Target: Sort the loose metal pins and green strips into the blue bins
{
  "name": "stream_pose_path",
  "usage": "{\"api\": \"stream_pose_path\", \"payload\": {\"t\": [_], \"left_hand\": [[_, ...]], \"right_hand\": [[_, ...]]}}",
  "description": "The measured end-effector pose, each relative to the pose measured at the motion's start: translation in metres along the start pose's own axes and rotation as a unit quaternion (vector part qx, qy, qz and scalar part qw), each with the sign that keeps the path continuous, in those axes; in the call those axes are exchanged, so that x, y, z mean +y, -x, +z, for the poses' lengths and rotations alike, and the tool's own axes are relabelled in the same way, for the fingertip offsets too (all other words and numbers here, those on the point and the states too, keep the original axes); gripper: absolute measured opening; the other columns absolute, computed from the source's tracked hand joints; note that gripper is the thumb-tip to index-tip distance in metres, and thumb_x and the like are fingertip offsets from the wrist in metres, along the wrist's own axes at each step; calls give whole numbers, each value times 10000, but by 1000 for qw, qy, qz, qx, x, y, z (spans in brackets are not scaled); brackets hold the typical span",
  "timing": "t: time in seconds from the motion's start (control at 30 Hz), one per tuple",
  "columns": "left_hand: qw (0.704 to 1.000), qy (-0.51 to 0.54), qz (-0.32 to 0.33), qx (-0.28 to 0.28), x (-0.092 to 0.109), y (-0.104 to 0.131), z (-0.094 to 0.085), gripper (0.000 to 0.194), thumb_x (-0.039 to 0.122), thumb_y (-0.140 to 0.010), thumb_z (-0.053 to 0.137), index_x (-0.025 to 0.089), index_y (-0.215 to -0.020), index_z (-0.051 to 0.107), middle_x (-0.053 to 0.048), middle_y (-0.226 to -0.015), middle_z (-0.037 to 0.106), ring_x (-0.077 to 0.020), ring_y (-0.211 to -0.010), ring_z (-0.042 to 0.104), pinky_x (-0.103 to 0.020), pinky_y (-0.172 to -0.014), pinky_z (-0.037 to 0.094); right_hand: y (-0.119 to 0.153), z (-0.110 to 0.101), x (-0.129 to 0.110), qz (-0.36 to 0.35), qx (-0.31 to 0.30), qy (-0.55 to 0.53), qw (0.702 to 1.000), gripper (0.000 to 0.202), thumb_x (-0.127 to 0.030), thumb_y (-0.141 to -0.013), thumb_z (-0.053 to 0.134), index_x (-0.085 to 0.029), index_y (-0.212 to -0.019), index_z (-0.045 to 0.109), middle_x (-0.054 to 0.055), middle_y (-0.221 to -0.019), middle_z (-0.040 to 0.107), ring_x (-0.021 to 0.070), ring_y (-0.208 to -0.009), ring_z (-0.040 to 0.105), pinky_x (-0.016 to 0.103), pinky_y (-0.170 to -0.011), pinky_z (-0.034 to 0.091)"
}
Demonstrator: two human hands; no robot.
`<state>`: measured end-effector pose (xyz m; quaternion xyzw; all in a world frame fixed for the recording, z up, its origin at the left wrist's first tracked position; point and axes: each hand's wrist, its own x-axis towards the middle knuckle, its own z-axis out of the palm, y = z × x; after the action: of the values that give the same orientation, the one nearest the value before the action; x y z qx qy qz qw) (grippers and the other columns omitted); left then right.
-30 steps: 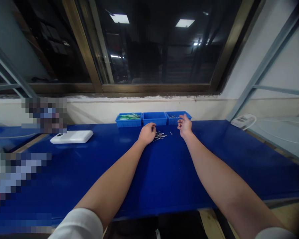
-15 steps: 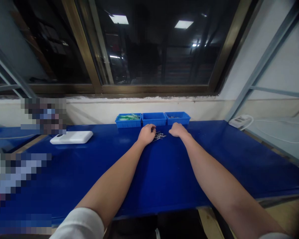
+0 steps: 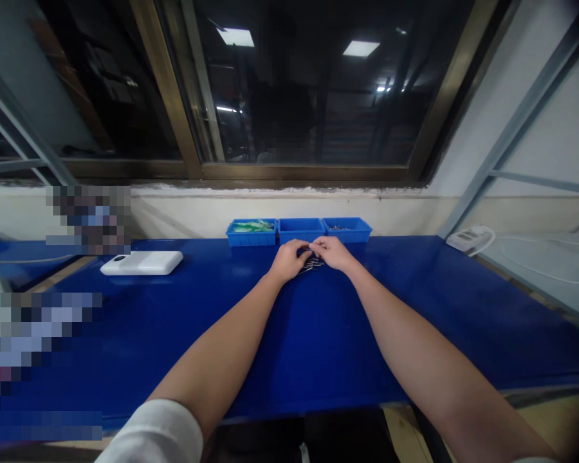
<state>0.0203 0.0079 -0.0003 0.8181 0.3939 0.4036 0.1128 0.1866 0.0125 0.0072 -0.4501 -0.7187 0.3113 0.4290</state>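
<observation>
My left hand [image 3: 289, 260] is curled low over a small pile of thin metal pins [image 3: 313, 264] on the blue tabletop. Its fingertips come right up to those of my right hand [image 3: 332, 252], just above the far side of the pile. My right hand is closed in a pinch; whatever sits in its fingertips is too small to name. The left fingers are bent too, and what they hold, if anything, is hidden. Behind the hands stand a middle blue bin [image 3: 301, 241] and a right blue bin [image 3: 354, 236] holding small metal pieces.
A left blue bin [image 3: 251, 239] contains green-and-white material. On the left of the table lies a white power bank-like device [image 3: 145, 263]. A white power strip [image 3: 469, 238] with a cable is at the right. Window and wall rise behind; metal frames flank the table.
My right hand has moved left from in front of the right bin to meet my left hand's fingertips. The left hand has stayed by the pins. The view has shifted slightly.
</observation>
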Motion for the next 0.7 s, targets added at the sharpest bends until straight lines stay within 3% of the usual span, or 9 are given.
{"api": "stream_pose_path", "payload": {"t": [0.13,0.23,0.37,0.6,0.7], "left_hand": [[1000,-10,-17,13,0,-1,0,128,253,-841,567,200,-860,682,-33,-886,694,-170,-865,629,-297,-843,478],[999,-22,-17,22,-1,-1,1,136,250,-850,552,196,-860,677,-37,-884,694,-172,-859,630,-292,-836,478],[999,-44,-20,21,-2,-2,3,167,265,-868,523,196,-882,675,-43,-897,694,-175,-864,630,-289,-834,475],[999,-48,-8,3,-2,-1,4,221,307,-893,485,195,-904,676,-47,-889,691,-172,-845,630,-279,-808,477],[998,-44,-9,33,-3,-2,5,231,325,-891,489,187,-946,666,-56,-932,686,-182,-888,621,-292,-835,474]], "right_hand": [[0,1,1,38,19,-75,996,372,-538,-744,549,-177,-660,580,-14,-532,563,82,-429,424,231,-447,310],[1,1,2,46,23,-128,991,319,-488,-696,614,-172,-738,607,-5,-597,599,76,-437,431,227,-442,318],[3,1,1,16,26,-116,993,252,-359,-591,704,-169,-744,642,-12,-604,595,90,-507,475,231,-486,363],[3,0,-1,61,48,-141,987,145,-275,-579,656,-193,-695,625,-45,-535,526,92,-478,437,225,-457,318],[-1,-4,4,25,105,-91,990,84,-263,-636,580,-195,-667,619,-23,-565,550,122,-543,479,261,-541,383]]}}
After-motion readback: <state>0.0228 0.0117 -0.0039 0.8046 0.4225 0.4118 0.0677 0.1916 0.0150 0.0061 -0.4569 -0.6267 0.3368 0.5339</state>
